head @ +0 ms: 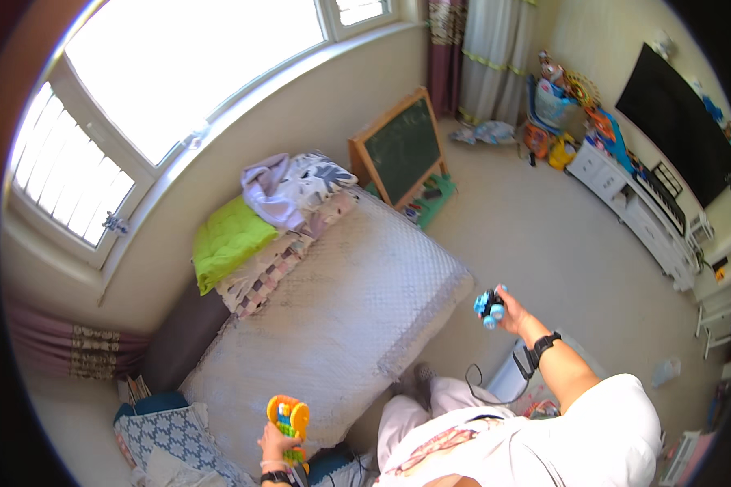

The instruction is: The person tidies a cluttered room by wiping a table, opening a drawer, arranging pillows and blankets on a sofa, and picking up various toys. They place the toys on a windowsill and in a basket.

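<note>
In my left hand (273, 443) is a toy vehicle (291, 420) with big orange-yellow wheels and green and blue parts, held upright over the near edge of the quilted sofa bed (335, 298). My right hand (513, 315) grips a small blue and black toy car (491, 307) with light blue wheels, out over the floor (524, 243). The two toys are far apart. Fingers hide part of each toy. A black strap with a device (539, 350) sits on my right wrist, and another dark band circles the left.
Folded bedding and a lime-green cushion (231, 240) lie along the bed's wall side. A chalkboard easel (402, 149) stands beyond its far end. On the right are a white TV cabinet (633, 207) and a toy basket (554, 103). A light-coloured box (508, 377) sits near my legs, beside a dark cable.
</note>
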`<state>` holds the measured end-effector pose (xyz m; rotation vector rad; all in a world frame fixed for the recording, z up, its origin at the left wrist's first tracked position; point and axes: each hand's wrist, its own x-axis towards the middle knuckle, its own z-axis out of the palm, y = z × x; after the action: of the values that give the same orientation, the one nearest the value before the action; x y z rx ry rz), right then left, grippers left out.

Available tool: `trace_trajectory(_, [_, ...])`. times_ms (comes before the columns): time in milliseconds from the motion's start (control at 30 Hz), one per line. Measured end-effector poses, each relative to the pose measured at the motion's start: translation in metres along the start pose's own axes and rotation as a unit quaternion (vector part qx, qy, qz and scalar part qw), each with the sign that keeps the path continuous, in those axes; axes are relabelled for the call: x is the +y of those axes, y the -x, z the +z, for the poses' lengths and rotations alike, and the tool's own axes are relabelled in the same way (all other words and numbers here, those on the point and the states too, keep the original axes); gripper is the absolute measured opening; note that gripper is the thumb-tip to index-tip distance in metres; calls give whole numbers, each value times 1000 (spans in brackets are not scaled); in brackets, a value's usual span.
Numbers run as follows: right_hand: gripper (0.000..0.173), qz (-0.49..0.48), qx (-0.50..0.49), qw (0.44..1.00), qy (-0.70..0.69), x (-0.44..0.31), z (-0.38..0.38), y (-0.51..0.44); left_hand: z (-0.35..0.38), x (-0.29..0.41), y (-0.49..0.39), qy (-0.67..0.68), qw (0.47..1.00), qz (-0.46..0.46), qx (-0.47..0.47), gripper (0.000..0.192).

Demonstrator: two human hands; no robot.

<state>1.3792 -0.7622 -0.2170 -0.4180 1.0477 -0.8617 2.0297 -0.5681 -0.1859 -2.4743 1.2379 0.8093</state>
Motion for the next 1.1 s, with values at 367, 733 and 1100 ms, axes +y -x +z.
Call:
trace_trajectory(367, [57,-278,153,896,-311,-68,-71,84,-126,214,-111,-175,975,135,-8,90])
trace_trajectory(733, [26,-358,196,838,-363,-218,-252,50,-184,478,-139,-143,969,202,18,89])
trace_trajectory(1100, [44,-289,4,890,-354,-413,-322,-106,-238,684,-119,-101,974,204,21,84])
